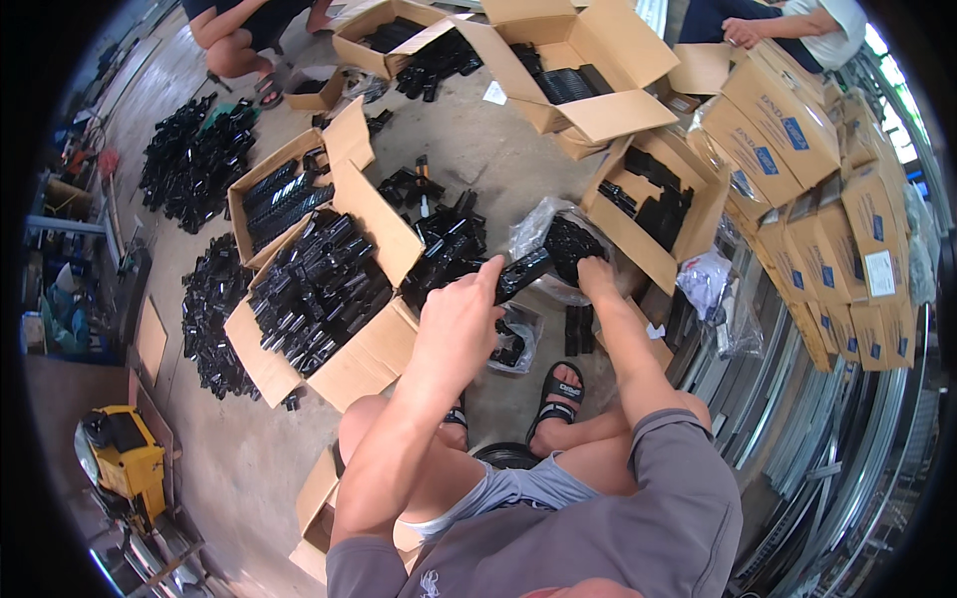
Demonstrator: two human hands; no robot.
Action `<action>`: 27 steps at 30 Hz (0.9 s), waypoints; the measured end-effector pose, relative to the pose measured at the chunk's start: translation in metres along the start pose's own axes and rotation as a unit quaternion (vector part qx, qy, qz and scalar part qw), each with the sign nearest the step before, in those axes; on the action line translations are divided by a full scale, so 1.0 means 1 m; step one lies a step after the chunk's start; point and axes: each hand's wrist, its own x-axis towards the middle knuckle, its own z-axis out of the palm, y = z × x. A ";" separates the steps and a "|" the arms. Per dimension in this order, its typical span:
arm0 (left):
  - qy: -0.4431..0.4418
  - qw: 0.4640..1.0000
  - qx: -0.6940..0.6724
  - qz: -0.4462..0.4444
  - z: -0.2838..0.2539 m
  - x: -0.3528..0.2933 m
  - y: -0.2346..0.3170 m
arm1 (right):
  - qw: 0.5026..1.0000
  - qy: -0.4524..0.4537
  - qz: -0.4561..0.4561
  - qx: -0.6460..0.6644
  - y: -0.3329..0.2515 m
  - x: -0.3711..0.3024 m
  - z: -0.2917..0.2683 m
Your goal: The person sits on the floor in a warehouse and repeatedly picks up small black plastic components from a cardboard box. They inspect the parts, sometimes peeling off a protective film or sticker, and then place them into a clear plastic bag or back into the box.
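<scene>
My left hand (461,314) grips a glossy black plastic piece (524,274), holding it out over the floor between my knees and the boxes. My right hand (598,276) dips its fingertips into a clear plastic bag (528,231) filled with small black parts (570,245). Those fingers are bent together, and whatever is between them is hidden. Just below the held piece sits a small clear tub (531,337) with some black parts inside. A loose pile of black pieces (454,239) lies to the left of the bag.
An open carton (364,349) heaped with black pieces stands at my left. Another open carton (698,224) is at the right, with stacked cartons (778,130) and metal profiles (788,429) beyond. More black piles (214,319) cover the left floor. Two people sit at the far side.
</scene>
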 end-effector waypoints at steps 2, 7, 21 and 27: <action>-0.009 1.000 -0.004 -0.007 0.001 0.001 -0.002 | 1.000 -0.004 0.015 0.010 -0.005 0.004 0.010; -0.026 0.999 -0.015 -0.018 -0.002 0.002 -0.004 | 1.000 0.002 0.012 -0.005 -0.004 0.018 0.027; -0.024 0.999 0.028 -0.024 -0.003 -0.004 -0.005 | 0.933 0.122 -0.152 0.303 -0.031 -0.042 -0.132; -0.029 0.998 0.049 0.007 0.007 -0.008 -0.001 | 0.796 0.161 -0.217 0.542 -0.059 -0.176 -0.259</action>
